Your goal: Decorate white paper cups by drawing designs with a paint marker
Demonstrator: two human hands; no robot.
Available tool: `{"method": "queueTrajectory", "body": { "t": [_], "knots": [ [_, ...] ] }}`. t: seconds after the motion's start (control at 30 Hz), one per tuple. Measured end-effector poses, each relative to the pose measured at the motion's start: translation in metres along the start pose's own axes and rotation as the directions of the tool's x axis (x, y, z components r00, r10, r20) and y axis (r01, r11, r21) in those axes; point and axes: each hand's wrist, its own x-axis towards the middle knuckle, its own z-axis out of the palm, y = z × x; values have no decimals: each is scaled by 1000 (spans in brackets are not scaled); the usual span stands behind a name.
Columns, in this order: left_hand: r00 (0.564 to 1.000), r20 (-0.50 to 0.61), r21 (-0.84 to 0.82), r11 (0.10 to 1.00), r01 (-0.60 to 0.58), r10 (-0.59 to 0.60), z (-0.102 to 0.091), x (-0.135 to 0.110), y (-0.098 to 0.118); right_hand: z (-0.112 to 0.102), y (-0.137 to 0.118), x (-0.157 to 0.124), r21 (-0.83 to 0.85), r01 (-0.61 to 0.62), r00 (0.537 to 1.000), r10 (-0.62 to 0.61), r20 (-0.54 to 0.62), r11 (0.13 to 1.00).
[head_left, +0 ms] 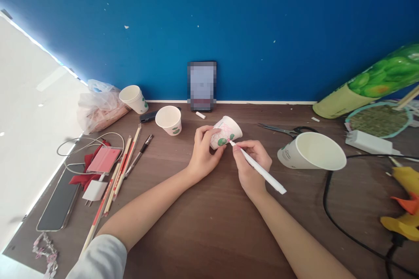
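Note:
My left hand (203, 151) is wrapped round a small white paper cup (227, 131) with green spots and pink marks, tilted with its mouth toward the upper right. My right hand (251, 164) pinches a white marker pen (262, 171), and the pen's tip touches the cup's side by a pink mark. Both hands hover just above the dark brown table (209, 218).
A larger paper cup (310, 151) lies on its side at right, scissors (285, 130) behind it. An upright cup (169, 120), stacked cups (134, 98), a plastic bag (98, 107), chopsticks (119, 170), a phone (60, 200) at left. A glue gun (406, 202) and black cable (340, 222) at right.

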Motion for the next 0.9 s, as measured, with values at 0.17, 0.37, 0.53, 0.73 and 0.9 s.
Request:
{"method": "queueTrajectory", "body": {
  "t": [0.17, 0.37, 0.53, 0.73, 0.9],
  "knots": [
    [1000, 0, 6, 1000, -4, 4, 0, 0, 0, 1, 1, 1, -13, 18, 1000, -18, 14, 1000],
    [1000, 5, -4, 1000, 6, -6, 0, -1, 0, 1, 0, 0, 10, 45, 999, -45, -3, 999],
    [1000, 18, -3, 1000, -14, 14, 0, -1, -1, 1, 1, -1, 0, 10, 999, -10, -47, 1000],
    [999, 26, 8, 1000, -24, 23, 0, -2, -1, 2, 2, 0, -18, 2, 998, -3, -55, 1000],
    [999, 24, 12, 999, -37, 36, 0, -2, -1, 2, 0, 0, -19, -16, 999, 15, -50, 1000]
  ]
}}
